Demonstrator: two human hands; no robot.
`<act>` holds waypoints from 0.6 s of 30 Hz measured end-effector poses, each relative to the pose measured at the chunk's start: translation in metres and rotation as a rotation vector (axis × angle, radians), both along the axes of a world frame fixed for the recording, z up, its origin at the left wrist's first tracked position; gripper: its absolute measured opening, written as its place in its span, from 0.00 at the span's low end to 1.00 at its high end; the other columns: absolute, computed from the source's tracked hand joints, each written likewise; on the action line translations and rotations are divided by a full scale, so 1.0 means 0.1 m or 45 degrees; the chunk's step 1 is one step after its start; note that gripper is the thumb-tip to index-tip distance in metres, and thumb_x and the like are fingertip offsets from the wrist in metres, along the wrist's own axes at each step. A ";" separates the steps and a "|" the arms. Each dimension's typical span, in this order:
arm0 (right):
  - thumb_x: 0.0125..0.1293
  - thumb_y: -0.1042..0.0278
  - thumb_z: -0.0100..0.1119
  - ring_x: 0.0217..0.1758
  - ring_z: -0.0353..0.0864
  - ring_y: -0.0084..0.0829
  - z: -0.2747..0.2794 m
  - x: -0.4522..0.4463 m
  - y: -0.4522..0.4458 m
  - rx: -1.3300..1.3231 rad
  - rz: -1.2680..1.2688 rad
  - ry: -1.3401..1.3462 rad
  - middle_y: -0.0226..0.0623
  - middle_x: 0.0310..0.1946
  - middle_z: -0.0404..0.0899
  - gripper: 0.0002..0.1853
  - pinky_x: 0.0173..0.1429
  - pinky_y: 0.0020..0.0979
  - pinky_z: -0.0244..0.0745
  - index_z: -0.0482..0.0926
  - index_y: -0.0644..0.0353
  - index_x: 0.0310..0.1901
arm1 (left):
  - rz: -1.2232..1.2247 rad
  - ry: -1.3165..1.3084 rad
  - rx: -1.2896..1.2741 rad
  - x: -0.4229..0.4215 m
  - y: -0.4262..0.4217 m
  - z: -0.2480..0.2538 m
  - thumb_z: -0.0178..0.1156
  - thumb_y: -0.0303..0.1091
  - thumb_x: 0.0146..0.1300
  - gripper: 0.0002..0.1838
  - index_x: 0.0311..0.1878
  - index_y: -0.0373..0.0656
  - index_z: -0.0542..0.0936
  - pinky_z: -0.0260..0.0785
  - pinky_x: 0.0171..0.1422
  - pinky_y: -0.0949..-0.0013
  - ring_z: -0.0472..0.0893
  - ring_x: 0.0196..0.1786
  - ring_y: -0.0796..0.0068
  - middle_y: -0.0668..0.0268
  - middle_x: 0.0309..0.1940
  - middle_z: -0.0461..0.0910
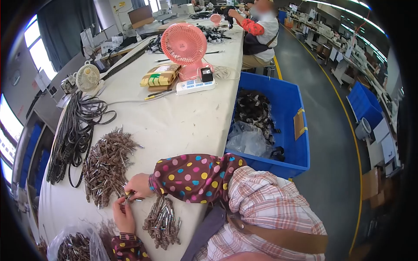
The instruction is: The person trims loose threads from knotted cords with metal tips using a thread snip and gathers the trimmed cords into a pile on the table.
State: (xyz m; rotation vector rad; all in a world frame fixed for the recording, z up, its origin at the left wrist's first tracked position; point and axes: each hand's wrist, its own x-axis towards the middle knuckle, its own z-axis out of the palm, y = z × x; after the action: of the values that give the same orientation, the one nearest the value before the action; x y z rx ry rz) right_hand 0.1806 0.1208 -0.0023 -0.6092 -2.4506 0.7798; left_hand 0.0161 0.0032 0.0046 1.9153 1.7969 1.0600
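Note:
My right hand (139, 185), in a polka-dot sleeve, is closed over a small brown cord piece with a metal tip (139, 199); a bit of yellow shows at its fingertips, too small to name. Just below, my left hand (123, 216) pinches at the same piece, its fingertips nearly touching the right ones. Beyond the hands lies a large pile of knotted brown cords with metal tips (109, 163). Nearer my body is a smaller heap of similar cords (162, 222). A clear plastic bag (89, 235) holding more dark cords sits beside my left forearm.
Flat black cords (80, 126) lie along the far table edge. A pink fan (183, 43), a white power strip (196, 86) and a wrapped packet (160, 75) stand farther up the table. A blue bin (289, 145) adjoins the table; a co-worker (263, 37) sits beyond it.

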 end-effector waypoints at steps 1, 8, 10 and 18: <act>0.51 0.54 0.64 0.31 0.79 0.43 -0.01 -0.01 0.01 -0.001 -0.005 -0.005 0.38 0.24 0.79 0.13 0.35 0.42 0.71 0.79 0.54 0.31 | 0.002 -0.012 -0.013 -0.02 0.01 -0.02 0.52 0.22 0.61 0.11 0.48 0.38 0.72 0.64 0.38 0.74 0.69 0.31 0.78 0.67 0.35 0.73; 0.52 0.55 0.63 0.33 0.79 0.42 -0.05 -0.03 0.04 0.012 0.016 -0.012 0.36 0.25 0.79 0.12 0.36 0.41 0.71 0.79 0.53 0.32 | 0.005 -0.018 -0.052 -0.02 0.02 -0.01 0.51 0.23 0.62 0.11 0.48 0.38 0.72 0.65 0.39 0.75 0.69 0.32 0.79 0.67 0.35 0.73; 0.52 0.55 0.63 0.33 0.79 0.42 -0.06 -0.04 0.03 0.013 0.014 -0.037 0.36 0.25 0.79 0.12 0.36 0.41 0.71 0.79 0.53 0.33 | 0.018 -0.062 -0.068 -0.03 0.01 -0.03 0.52 0.22 0.61 0.11 0.47 0.37 0.72 0.64 0.37 0.75 0.69 0.31 0.80 0.68 0.35 0.72; 0.52 0.54 0.63 0.37 0.80 0.42 -0.14 -0.18 -0.02 0.041 0.007 -0.069 0.38 0.29 0.80 0.14 0.39 0.42 0.73 0.79 0.55 0.33 | 0.020 -0.449 -0.041 -0.27 0.01 -0.23 0.49 0.25 0.66 0.08 0.47 0.37 0.71 0.64 0.40 0.78 0.70 0.34 0.82 0.69 0.37 0.72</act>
State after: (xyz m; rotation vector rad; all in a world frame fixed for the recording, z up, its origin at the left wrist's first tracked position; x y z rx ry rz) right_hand 0.1622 0.1188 -0.0162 -0.6199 -2.5099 0.7338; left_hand -0.0106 0.0039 -0.0187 1.5782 1.6203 1.2735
